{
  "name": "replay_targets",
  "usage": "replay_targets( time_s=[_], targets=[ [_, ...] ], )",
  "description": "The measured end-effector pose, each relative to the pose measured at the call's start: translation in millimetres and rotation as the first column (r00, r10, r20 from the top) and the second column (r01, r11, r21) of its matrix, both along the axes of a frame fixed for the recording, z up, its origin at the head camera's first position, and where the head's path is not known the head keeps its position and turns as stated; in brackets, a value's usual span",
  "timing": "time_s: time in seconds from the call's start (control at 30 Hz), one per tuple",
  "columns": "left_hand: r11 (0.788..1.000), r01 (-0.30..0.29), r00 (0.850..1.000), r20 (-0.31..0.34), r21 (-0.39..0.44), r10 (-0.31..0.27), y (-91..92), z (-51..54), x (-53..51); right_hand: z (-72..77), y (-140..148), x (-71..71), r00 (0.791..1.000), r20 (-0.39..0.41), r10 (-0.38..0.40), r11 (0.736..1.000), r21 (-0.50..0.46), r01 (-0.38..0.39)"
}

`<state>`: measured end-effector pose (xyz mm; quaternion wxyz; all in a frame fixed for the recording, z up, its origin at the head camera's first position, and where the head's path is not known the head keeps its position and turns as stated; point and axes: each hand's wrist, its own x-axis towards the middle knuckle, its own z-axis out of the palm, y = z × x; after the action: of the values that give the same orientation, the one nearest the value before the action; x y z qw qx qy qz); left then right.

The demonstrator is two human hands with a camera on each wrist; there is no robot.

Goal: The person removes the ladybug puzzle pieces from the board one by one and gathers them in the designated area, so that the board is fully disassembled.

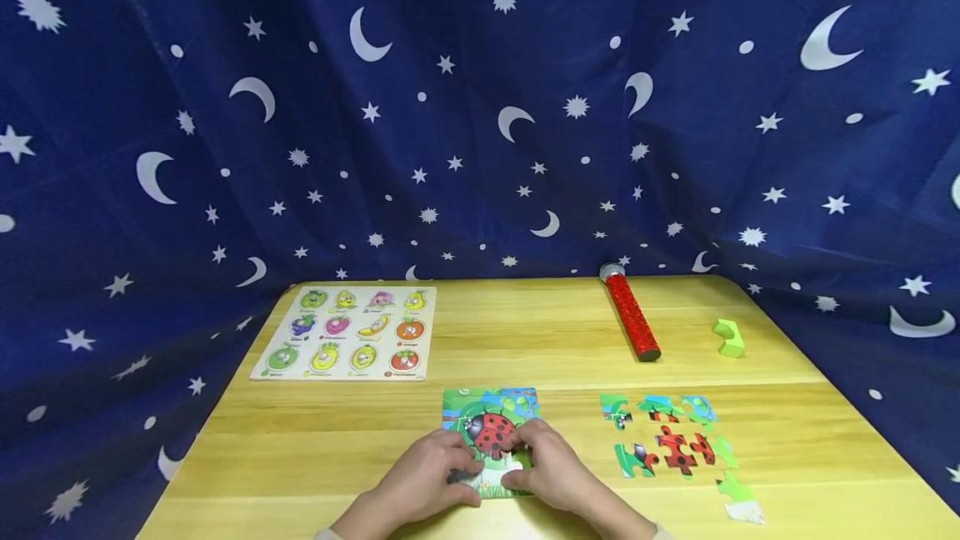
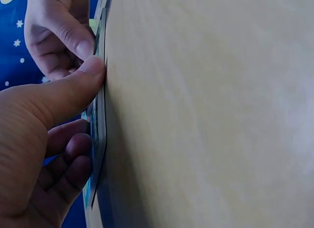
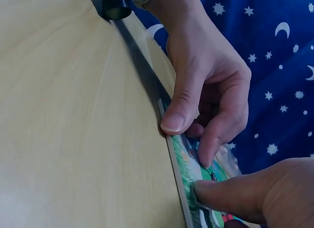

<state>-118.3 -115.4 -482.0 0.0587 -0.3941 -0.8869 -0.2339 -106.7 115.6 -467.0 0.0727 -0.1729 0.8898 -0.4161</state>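
A square jigsaw puzzle board [image 1: 491, 432] with a ladybug picture lies on the table near its front edge. My left hand [image 1: 433, 473] holds the board's lower left part, its thumb at the near edge and its curled fingers against the surface. In the left wrist view the board [image 2: 100, 115] shows edge-on beside that hand [image 2: 29, 149]. My right hand [image 1: 551, 467] pinches a white and green puzzle piece [image 1: 519, 462] at the board's lower right, index finger above and thumb below. The fingers partly hide this piece.
Several loose puzzle pieces [image 1: 678, 450] lie to the right. A red glittery microphone [image 1: 632, 315] and a light green curved block [image 1: 729, 338] lie beyond them. A fruit puzzle board [image 1: 341, 336] lies at the back left. A starry blue curtain [image 1: 480, 107] hangs behind the table.
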Motion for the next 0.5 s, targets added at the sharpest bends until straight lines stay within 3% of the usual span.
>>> replay_targets(
  time_s=[0.33, 0.5],
  targets=[
    [1.000, 0.005, 1.000, -0.005, -0.010, -0.005, 0.5, 0.7, -0.9, 5.4, -0.2, -2.5, 0.996, 0.093, -0.004, 0.998, -0.065, 0.010],
    [0.999, -0.022, 0.999, 0.026, -0.036, 0.023, 0.9, 0.5, 1.3, 3.8, 0.4, -4.2, 0.984, 0.179, 0.002, 0.981, -0.193, 0.033]
  ],
)
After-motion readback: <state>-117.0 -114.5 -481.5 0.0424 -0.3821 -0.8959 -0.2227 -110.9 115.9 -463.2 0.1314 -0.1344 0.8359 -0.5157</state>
